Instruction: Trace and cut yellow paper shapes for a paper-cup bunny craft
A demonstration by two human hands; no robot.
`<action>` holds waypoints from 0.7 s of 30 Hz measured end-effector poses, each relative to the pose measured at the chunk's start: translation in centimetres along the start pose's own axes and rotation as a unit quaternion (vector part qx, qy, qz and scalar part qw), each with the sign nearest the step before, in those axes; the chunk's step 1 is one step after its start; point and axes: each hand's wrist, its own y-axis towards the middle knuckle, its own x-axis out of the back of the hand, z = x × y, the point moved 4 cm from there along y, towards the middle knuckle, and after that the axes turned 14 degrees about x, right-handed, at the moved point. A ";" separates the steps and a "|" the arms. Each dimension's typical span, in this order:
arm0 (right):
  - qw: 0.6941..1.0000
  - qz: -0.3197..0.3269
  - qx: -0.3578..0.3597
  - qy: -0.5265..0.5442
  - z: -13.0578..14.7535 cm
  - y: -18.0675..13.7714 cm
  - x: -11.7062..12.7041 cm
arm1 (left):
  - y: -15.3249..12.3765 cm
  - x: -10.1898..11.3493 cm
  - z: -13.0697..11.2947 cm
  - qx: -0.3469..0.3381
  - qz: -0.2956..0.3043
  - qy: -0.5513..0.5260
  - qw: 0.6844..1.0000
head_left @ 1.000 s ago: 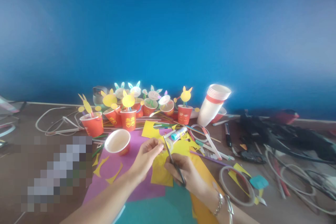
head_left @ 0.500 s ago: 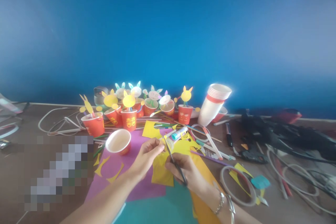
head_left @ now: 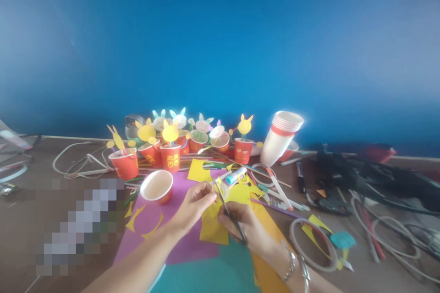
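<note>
My right hand (head_left: pixel 249 229) grips a pair of scissors (head_left: pixel 227 209) whose blades point up and away over a piece of yellow paper (head_left: pixel 213 226). My left hand (head_left: pixel 193 206) pinches the top edge of that yellow paper right beside the blades. The paper lies over a purple sheet (head_left: pixel 172 233), with a teal sheet (head_left: pixel 213 274) and an orange sheet (head_left: pixel 266 274) nearer to me. An open red paper cup (head_left: pixel 157 187) stands just left of my left hand.
Several red cups with paper rabbit figures (head_left: pixel 171 146) line the back by the blue wall. A stack of white cups (head_left: pixel 280 139) leans at the right. Markers (head_left: pixel 278 187), a glue stick (head_left: pixel 235 175), tape rings (head_left: pixel 311 242), yellow scraps and cables (head_left: pixel 385 183) litter the brown table.
Both hands and the scissors stay almost where they were; the whole view has shifted slightly down and right as my head moved.
</note>
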 end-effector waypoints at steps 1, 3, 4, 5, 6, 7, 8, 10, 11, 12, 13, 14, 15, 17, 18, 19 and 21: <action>1.000 -0.003 -0.001 -0.001 0.1 0.0 0.0 | 0.0 0.0 0.0 -0.003 -0.001 0.001 1.000; 1.000 -0.009 0.001 -0.001 0.1 0.0 0.1 | 0.0 0.0 0.1 -0.010 -0.005 0.004 1.000; 1.000 -0.012 0.002 -0.001 0.1 0.0 0.1 | 0.0 0.1 0.1 -0.014 -0.007 0.005 1.000; 1.000 -0.013 0.003 -0.001 0.1 -0.1 0.1 | 0.0 0.1 0.2 -0.017 -0.008 0.007 1.000; 1.000 -0.013 0.004 -0.001 0.0 -0.1 0.1 | 0.0 0.1 0.2 -0.020 -0.009 0.008 1.000; 1.000 -0.012 0.005 -0.001 0.0 0.0 0.2 | 0.0 0.2 0.2 -0.021 -0.010 0.009 1.000; 1.000 -0.010 0.005 0.000 -0.1 0.0 0.1 | 0.0 0.2 0.2 -0.021 -0.010 0.011 1.000; 1.000 -0.004 0.001 0.000 -0.1 0.0 0.1 | 0.0 0.3 0.2 -0.020 -0.005 0.020 1.000; 1.000 -0.002 -0.001 0.002 0.0 0.0 0.0 | 0.1 0.3 0.2 -0.019 0.000 0.026 0.999; 1.000 0.000 -0.003 0.003 0.1 -0.1 0.0 | 0.1 0.2 0.2 -0.019 0.006 0.032 0.999; 1.000 0.001 -0.005 0.004 0.1 -0.1 0.0 | 0.1 0.2 0.2 -0.019 0.011 0.037 0.999; 1.000 0.000 -0.007 0.004 0.2 -0.1 -0.1 | 0.2 0.2 0.3 -0.018 0.014 0.039 0.999; 1.000 -0.001 -0.007 0.005 0.3 -0.1 -0.1 | 0.2 0.2 0.3 -0.017 0.014 0.038 0.999; 1.000 -0.004 -0.004 0.003 0.4 -0.1 -0.1 | 0.2 0.2 0.4 -0.013 0.014 0.030 0.999; 1.000 -0.006 -0.002 0.003 0.4 -0.1 -0.1 | 0.1 0.2 0.3 -0.011 0.014 0.026 1.000; 1.000 -0.006 -0.001 0.003 0.3 -0.1 -0.1 | 0.1 0.2 0.3 -0.009 0.015 0.022 1.000; 1.000 -0.005 0.003 0.004 0.0 -0.1 0.0 | 0.0 0.1 0.2 -0.008 0.017 0.016 1.000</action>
